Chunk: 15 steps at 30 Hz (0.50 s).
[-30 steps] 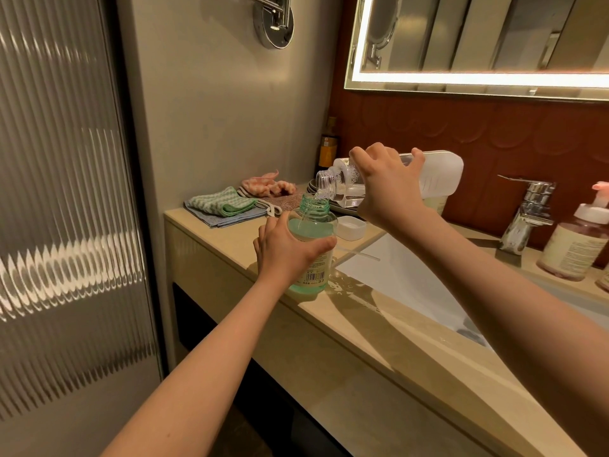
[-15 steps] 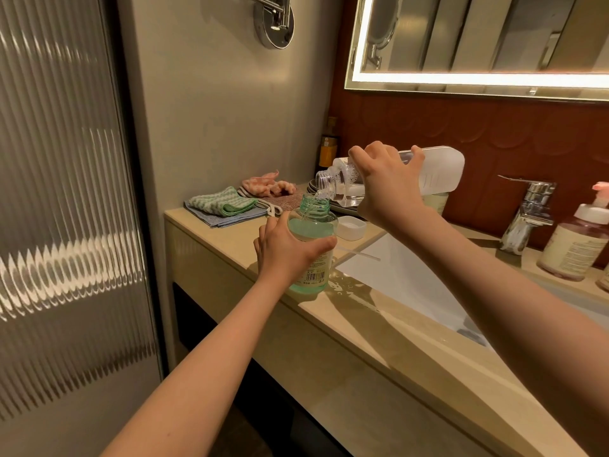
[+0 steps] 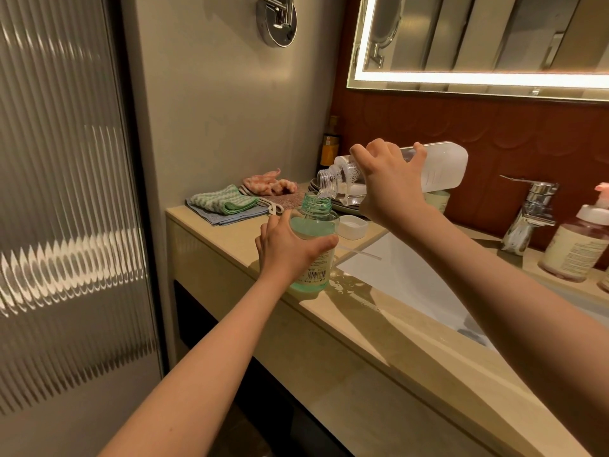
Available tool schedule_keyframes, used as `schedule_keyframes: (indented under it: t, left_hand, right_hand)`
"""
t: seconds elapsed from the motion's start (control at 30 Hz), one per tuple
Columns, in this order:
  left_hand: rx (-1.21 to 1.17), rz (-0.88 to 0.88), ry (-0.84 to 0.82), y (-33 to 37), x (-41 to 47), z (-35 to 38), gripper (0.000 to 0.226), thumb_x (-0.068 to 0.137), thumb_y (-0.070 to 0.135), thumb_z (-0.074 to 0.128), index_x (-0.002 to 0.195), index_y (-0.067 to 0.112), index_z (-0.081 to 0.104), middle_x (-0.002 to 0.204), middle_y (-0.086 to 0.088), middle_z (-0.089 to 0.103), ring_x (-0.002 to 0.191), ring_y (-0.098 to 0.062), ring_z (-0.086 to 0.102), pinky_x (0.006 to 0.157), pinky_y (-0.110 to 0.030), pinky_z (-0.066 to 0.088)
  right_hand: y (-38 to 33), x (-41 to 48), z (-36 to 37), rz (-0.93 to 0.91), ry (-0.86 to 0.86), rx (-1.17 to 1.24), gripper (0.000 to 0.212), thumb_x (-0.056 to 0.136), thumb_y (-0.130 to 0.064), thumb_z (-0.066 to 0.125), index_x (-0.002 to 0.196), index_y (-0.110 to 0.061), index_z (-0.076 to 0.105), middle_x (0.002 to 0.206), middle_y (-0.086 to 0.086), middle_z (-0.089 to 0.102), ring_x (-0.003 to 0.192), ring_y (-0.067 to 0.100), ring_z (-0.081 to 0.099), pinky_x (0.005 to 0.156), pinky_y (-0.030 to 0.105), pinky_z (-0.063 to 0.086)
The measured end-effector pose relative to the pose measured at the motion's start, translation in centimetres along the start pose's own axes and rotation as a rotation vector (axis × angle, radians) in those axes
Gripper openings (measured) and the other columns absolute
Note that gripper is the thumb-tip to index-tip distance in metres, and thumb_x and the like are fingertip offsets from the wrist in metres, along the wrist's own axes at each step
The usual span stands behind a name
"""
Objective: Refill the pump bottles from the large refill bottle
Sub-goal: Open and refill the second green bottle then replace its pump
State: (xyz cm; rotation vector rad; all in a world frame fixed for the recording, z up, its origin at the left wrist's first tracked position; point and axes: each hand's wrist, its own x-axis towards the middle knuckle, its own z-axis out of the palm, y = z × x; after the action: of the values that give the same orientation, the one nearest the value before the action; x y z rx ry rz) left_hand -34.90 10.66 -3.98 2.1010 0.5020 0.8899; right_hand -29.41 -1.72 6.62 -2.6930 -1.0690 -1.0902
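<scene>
And the pour is on: the right hand (image 3: 392, 189), clenched around the shoulder of the large refill bottle (image 3: 441, 166), has lifted the bottle's base a touch higher than a second ago, so the tilt is steeper and the mouth sits just above the open neck of the small green bottle (image 3: 314, 225), coming in from its two o'clock. A thin clear stream is dropping straight into that neck. The left hand (image 3: 290, 249) hasn't budged, fingers and thumb wrapped firmly round the green bottle's belly, holding it upright on the counter (image 3: 395, 331) at the front edge, just left of the sink (image 3: 405, 278). The level inside looks to be up at the shoulder now, so I'd say this one is close to full, and the extra tilt suggests the refill bottle is running low. Watch out, there's already a wet patch (image 3: 342, 285) at the green bottle's four o'clock. A white cap (image 3: 353, 225) waits at its three o'clock, and another pump bottle (image 3: 573, 249) stands far out at three o'clock, beyond the tap (image 3: 530, 209).
</scene>
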Motion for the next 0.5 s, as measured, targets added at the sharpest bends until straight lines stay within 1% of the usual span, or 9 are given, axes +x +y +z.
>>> schedule_keyframes:
  t: [0.13,0.23,0.4,0.5]
  left_hand:
    - [-0.009,0.002,0.000,-0.02,0.00,0.01,0.077,0.065,0.060,0.071,0.125,0.020,0.046,0.124,-0.007,0.047,0.121,-0.024,0.038,0.100,-0.036,0.028]
    - [-0.007,0.002,0.004,-0.03,-0.02,0.02,0.074,0.068,0.055,0.073,0.127,0.019,0.046,0.125,-0.007,0.047,0.121,-0.024,0.038,0.101,-0.037,0.028]
    - [-0.002,0.002,0.001,0.01,-0.04,0.00,0.074,0.068,0.055,0.072,0.128,0.020,0.045,0.127,-0.007,0.046,0.122,-0.023,0.037,0.101,-0.036,0.028]
    - [-0.006,-0.002,-0.007,0.05,-0.07,-0.03,0.078,0.063,0.061,0.071,0.125,0.020,0.046,0.124,-0.006,0.048,0.120,-0.023,0.038,0.100,-0.036,0.028]
  right_hand:
    - [-0.02,0.02,-0.02,-0.005,-0.005,-0.014,0.065,0.079,-0.006,0.063,0.136,-0.019,0.034,0.129,0.008,0.041,0.124,0.025,0.035,0.110,0.056,0.009]
    - [-0.01,0.03,-0.07,-0.007,-0.001,-0.016,0.064,0.080,-0.006,0.063,0.136,-0.019,0.034,0.130,0.008,0.041,0.125,0.025,0.034,0.110,0.057,0.008]
    - [-0.08,0.02,-0.02,-0.002,0.003,-0.022,0.065,0.080,-0.004,0.062,0.136,-0.019,0.034,0.131,0.008,0.041,0.125,0.025,0.034,0.110,0.057,0.008]
    - [-0.09,0.05,-0.01,-0.008,0.011,-0.033,0.064,0.080,-0.004,0.062,0.136,-0.019,0.034,0.131,0.009,0.040,0.126,0.026,0.034,0.110,0.057,0.009]
